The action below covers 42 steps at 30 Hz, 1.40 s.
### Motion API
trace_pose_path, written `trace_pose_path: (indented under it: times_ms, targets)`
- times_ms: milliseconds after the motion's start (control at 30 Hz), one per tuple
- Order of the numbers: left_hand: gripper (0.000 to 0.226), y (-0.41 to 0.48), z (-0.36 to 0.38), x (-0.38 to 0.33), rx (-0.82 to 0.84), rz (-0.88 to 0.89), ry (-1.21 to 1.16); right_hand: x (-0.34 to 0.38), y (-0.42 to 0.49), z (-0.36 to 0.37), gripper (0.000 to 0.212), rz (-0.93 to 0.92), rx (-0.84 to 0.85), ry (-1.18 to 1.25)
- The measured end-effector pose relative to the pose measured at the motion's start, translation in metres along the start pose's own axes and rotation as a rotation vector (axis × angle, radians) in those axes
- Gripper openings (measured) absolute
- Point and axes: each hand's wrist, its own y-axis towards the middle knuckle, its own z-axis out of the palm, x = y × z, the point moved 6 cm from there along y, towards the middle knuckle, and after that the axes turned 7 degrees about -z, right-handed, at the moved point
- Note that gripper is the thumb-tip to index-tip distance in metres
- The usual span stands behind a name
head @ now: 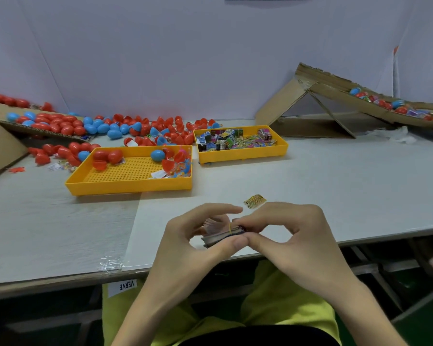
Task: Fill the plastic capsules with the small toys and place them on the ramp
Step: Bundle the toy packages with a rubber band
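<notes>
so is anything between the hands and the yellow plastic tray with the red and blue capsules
Nothing visible. The grey table is bare between the left hand, the right hand and the yellow perforated plastic tray; a small gold printed leaflet lies to the right of that line. Both hands grip a rubber-banded card bundle.

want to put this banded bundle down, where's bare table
Bare table lies right of the card tray, before the ramp, and front-left, in front of the capsule tray. Crowded: capsules piled far left behind that tray; one loose packet just beyond the bundle.
</notes>
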Motion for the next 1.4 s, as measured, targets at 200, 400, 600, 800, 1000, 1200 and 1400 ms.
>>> trace_pose_path:
  times_ms: [200, 400, 600, 800, 1000, 1200, 1400]
  targets:
    - [0.026, -0.002, -0.002, -0.002, -0.031, -0.029, -0.138, 0.009, 0.000, -0.001, 0.014, -0.067, -0.029, -0.039]
    - [0.020, -0.005, -0.005, 0.001, -0.046, -0.088, -0.177, 0.002, -0.002, -0.001, 0.014, -0.025, -0.047, -0.031]
    - [0.028, -0.009, -0.001, 0.000, -0.038, -0.094, -0.178, 0.001, -0.001, -0.002, 0.016, -0.012, -0.115, 0.054]
    - [0.047, -0.011, -0.001, -0.003, -0.006, -0.074, -0.161, 0.000, -0.002, -0.005, 0.016, 0.020, -0.149, 0.166]
    - [0.032, -0.014, 0.001, -0.006, -0.070, -0.040, -0.032, 0.006, -0.002, -0.004, 0.015, 0.001, -0.120, 0.149]
    - [0.021, -0.021, 0.007, -0.015, -0.103, -0.011, -0.235, 0.009, -0.001, 0.003, 0.013, 0.048, -0.168, 0.324]
    - [0.029, -0.025, 0.013, -0.006, -0.208, -0.066, -0.384, 0.005, -0.019, 0.033, 0.027, 0.228, -0.204, 0.611]
